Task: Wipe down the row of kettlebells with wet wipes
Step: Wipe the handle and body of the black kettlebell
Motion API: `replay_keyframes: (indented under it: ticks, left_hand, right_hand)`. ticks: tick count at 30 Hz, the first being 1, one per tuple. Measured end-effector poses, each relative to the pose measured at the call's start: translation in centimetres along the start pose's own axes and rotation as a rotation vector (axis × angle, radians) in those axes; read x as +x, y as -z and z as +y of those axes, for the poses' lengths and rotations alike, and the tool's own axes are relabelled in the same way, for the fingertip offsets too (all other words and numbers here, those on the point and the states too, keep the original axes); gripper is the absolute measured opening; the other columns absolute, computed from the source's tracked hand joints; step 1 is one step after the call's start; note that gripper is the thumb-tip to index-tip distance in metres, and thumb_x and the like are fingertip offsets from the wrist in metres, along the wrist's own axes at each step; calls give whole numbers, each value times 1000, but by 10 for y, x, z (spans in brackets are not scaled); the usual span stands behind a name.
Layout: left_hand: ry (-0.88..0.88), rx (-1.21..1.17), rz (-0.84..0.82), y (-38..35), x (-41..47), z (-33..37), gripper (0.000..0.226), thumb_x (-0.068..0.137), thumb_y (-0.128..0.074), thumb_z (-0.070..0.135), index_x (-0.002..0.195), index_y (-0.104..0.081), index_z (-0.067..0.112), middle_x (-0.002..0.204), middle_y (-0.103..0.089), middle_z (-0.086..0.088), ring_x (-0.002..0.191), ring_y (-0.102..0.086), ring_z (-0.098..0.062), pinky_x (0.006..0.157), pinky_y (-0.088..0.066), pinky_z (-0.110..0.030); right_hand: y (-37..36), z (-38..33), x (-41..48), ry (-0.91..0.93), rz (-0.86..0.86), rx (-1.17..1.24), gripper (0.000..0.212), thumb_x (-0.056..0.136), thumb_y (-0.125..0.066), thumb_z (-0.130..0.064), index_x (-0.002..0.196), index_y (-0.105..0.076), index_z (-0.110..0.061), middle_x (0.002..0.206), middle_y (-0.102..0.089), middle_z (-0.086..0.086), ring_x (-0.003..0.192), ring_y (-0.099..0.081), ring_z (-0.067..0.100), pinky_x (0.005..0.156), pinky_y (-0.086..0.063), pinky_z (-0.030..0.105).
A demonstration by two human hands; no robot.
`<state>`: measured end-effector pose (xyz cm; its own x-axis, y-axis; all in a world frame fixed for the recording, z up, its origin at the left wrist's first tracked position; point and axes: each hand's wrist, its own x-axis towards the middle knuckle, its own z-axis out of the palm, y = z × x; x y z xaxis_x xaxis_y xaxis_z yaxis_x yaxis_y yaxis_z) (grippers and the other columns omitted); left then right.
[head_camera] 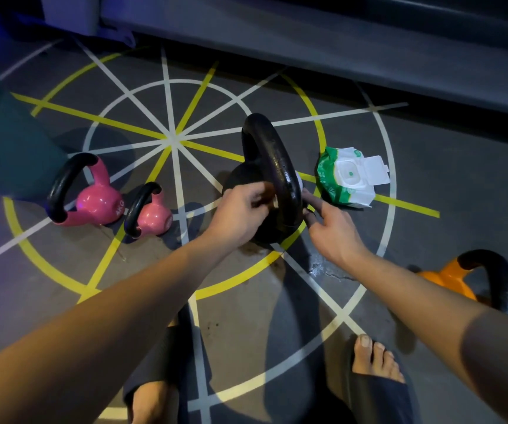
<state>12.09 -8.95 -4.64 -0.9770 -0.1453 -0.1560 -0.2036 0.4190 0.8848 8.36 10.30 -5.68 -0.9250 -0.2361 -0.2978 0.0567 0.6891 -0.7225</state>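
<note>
The black kettlebell (243,179) stands upright on the floor (231,304), on the painted yellow and white lines, with its tall handle (280,166) rising edge-on toward the camera; the left hand (240,212) is at the left side of that handle, its fingers curled and blurred against the metal, and whether they close round the handle or only press on it I cannot tell; the right hand (329,228) is at the handle's right side, forefinger stretched up along the metal and thumb tucked under, pinching a white wipe (299,179), of which only a small scrap shows above the fingertips; just right of the black kettlebell lies the green and white pack of wipes (347,182), its lid flipped open; to the left of the black kettlebell sit two more, the small pink kettlebell (154,217) nearer and the big pink kettlebell (98,203) beyond it, both tipped over with their black handles toward the camera; to the right of the black kettlebell and nearer the person is an orange kettlebell (448,278), partly hidden by the right forearm; the person's feet (375,359), in open slippers, are on the near side of the black kettlebell.
</note>
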Motion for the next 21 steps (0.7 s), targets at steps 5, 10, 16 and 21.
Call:
replay_keyframes:
  ticks: [5, 10, 16, 21]
  left_hand:
    - [-41, 255, -133, 6, -3, -5, 38, 96, -54, 17, 124, -67, 40, 108, -75, 9, 107, -68, -13, 93, -57, -42]
    - [-29, 96, -162, 8, -9, -3, 38, 96, -55, 11, 124, -67, 34, 111, -76, 12, 115, -66, -2, 102, -54, -39]
    - [73, -373, -166, 14, -21, 0, 19, 99, -59, -1, 109, -69, 12, 95, -76, -2, 93, -67, -14, 93, -52, -28]
    - [218, -718, -180, 18, -26, 10, 26, 102, -56, 7, 126, -66, 4, 99, -74, -3, 81, -67, -5, 85, -51, -20]
  right_hand:
    - [3, 3, 1, -5, -20, -53, 48, 104, -47, -24, 145, -45, -48, 145, -56, -8, 108, -64, 22, 89, -51, 33]
    - [3, 2, -2, -1, -25, -35, 49, 104, -49, -19, 146, -46, -44, 152, -43, -23, 131, -52, 17, 99, -38, 22]
    - [0, 1, 1, -1, 8, -31, 44, 103, -51, -25, 142, -50, -45, 147, -53, -15, 128, -55, 22, 103, -48, 38]
    - [3, -1, 8, 18, 28, -16, 36, 103, -51, -24, 134, -57, -41, 144, -55, -17, 128, -55, 19, 102, -48, 37]
